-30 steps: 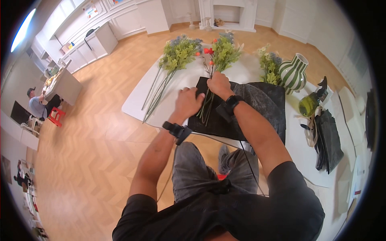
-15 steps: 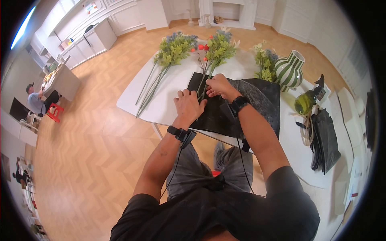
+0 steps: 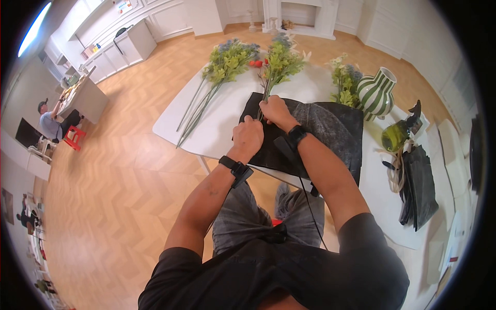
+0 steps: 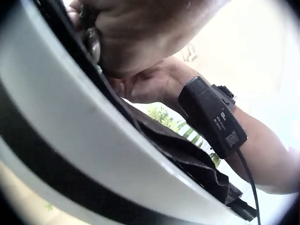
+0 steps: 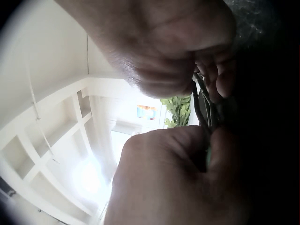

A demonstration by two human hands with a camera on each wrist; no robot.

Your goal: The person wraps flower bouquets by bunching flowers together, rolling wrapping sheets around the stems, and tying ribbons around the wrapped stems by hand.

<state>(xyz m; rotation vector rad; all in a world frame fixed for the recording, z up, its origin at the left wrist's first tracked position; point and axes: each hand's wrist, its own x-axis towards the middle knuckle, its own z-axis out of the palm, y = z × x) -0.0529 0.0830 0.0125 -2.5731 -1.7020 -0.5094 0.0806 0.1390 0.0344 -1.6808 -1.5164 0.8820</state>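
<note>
In the head view, a bunch of leafy stems with red blooms lies over a black sheet. My right hand pinches its stems just below the leaves. Closer to my body, my left hand grips the same stems. Between the two hands, the right wrist view shows thin stems, with the left hand curled round them. The left wrist view has the right hand behind the left hand; the stem ends are hidden there.
Another flower bunch lies left on the white table. To the right are more flowers, a green-striped vase, a green glass vessel and folded black material. A person sits far left.
My left hand, loosely spread half a second ago, has curled round the stems. My right hand has shifted slightly and its fingers have closed in on them. The flower heads moved slightly.
</note>
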